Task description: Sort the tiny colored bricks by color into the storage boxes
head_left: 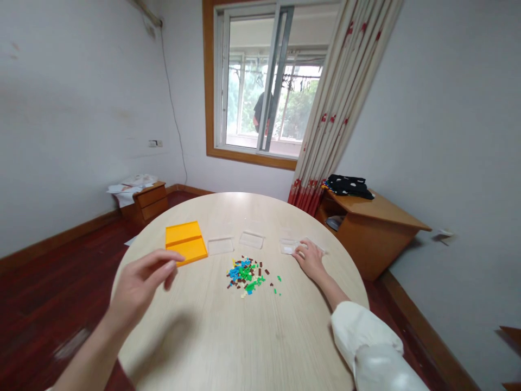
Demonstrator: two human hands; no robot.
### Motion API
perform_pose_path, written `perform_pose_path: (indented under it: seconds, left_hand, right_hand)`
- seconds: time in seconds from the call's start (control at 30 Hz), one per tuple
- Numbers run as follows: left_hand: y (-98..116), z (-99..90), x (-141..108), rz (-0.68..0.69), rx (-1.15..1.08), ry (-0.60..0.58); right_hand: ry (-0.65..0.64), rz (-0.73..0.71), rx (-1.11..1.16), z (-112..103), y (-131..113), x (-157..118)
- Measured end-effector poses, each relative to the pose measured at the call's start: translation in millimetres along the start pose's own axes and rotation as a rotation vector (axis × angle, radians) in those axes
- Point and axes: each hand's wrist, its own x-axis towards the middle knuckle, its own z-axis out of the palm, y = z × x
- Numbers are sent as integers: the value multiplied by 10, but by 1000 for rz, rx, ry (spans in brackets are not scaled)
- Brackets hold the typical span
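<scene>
My left hand (140, 279) hangs over the left side of the round table, fingers loosely bent and apart, with nothing seen in them. Just beyond its fingertips lies an open orange plastic case (186, 239) with two shallow halves. On the right, my right hand (310, 260) has its fingers curled over a clear plastic box (288, 246), partly hiding it. Between the hands is a loose pile of small building bricks (245, 274) in blue, green, brown, yellow and cream. Two more clear trays, a left one (221, 245) and a middle one (252, 239), lie behind the pile.
The round pale table (244, 347) has a curved edge. A wooden desk (382, 217) with folded black cloth (350, 185) stands at the right. Papers lie on a small cabinet (151, 201) at the left. A patterned curtain (329, 108) hangs by the window.
</scene>
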Motion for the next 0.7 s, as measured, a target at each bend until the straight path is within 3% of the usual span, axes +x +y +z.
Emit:
perform_pose_path:
  seconds: [0.13, 0.27, 0.4, 0.5, 0.6, 0.7]
  left_hand:
    - [-469, 544, 322, -80, 93, -170]
    - [-953, 979, 488, 110, 341, -228]
    - [-1205, 1160, 608, 251, 488, -270]
    - [-1307, 1225, 728, 262, 542, -284]
    - [-1378, 1292, 835, 248, 591, -304]
    - [-1422, 1360, 905, 243, 648, -328]
  right_hand:
    - [-33, -52, 90, -73, 230, -103]
    - [64, -112, 134, -298, 260, -183]
    - [239, -62, 182, -764, 220, -360]
    - [261, -21, 118, -1130, 325, -650]
    - [163, 71, 43, -1316, 485, -929]
    - [44, 91, -45, -1265, 598, -1007]
